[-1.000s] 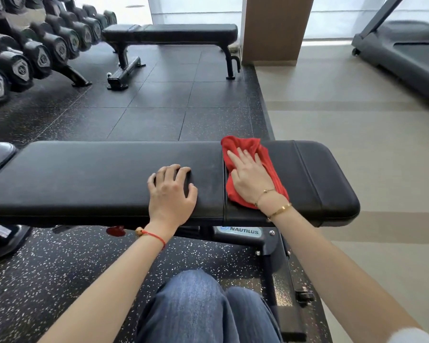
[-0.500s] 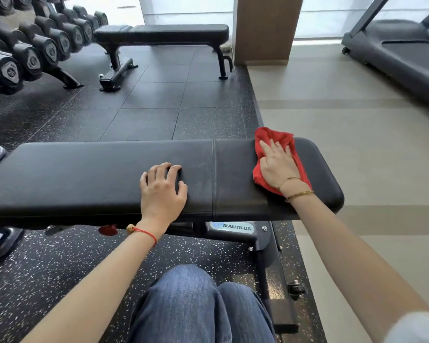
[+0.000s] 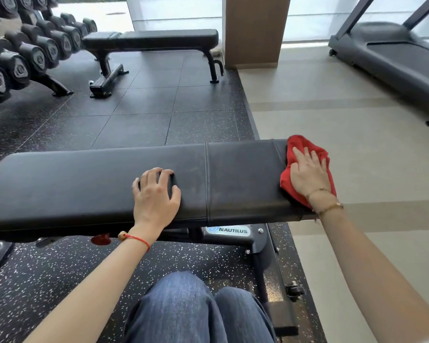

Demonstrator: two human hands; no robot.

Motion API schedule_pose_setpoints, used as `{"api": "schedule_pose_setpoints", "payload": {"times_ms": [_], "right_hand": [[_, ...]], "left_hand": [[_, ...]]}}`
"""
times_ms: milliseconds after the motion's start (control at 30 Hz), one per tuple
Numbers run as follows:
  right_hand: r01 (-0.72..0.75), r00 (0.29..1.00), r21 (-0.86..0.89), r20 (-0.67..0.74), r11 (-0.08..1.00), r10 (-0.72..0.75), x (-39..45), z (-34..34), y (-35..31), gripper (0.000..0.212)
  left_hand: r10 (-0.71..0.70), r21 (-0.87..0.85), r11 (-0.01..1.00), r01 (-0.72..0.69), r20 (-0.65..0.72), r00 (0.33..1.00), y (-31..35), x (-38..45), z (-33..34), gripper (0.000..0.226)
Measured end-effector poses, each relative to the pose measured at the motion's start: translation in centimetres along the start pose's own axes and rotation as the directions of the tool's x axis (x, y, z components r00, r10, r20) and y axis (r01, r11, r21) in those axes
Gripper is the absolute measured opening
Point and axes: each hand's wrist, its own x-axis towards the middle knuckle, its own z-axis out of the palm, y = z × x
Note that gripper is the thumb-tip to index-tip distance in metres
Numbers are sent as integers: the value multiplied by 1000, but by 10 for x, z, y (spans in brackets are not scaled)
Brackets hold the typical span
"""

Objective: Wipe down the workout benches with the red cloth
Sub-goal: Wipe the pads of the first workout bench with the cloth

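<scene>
A long black padded bench (image 3: 84,184) runs across the view in front of me. The red cloth (image 3: 305,149) lies over the bench's right end, draped past the edge. My right hand (image 3: 307,174) presses flat on the cloth with straight, spread fingers. My left hand (image 3: 156,194) rests on the middle of the pad, its fingertips bent against the leather and holding nothing. A second black bench (image 3: 154,39) stands farther back on the dark rubber floor.
A rack of dumbbells (image 3: 22,50) lines the far left. A treadmill (image 3: 394,58) stands at the far right on the beige floor. A brown pillar (image 3: 253,30) rises behind the far bench. The bench's metal base (image 3: 265,256) and my knees (image 3: 188,310) lie below.
My right hand has slid the red cloth rightward along the pad to the bench's right end. My left hand has stayed in place on the pad.
</scene>
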Motion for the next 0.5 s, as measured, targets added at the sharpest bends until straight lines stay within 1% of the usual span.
{"api": "schedule_pose_setpoints", "payload": {"times_ms": [67,133,233,367,433,500], "right_hand": [[-37,999,-7,36,999,38,23,-3,-6,54],[-23,999,-21,45,1000,23,37,-1,-19,54],[110,992,-10,67,994,-109,37,9,-42,54],[276,958,-44,95,960,-271,16,15,-60,53],[358,930,-66,111,931,-349,-1,17,-71,53],[469,881,-90,118,878,-459,-26,24,-87,53]], "left_hand": [[-4,1,1000,4,-14,1000,1,0,0,43],[-8,0,1000,8,-21,1000,2,0,-1,43],[-10,1,1000,10,-19,1000,3,-1,-2,43],[-10,9,1000,11,-18,1000,4,-1,-2,43],[-12,15,1000,12,-14,1000,5,-1,-2,44],[-12,21,1000,13,-3,1000,6,-2,-3,44]]}}
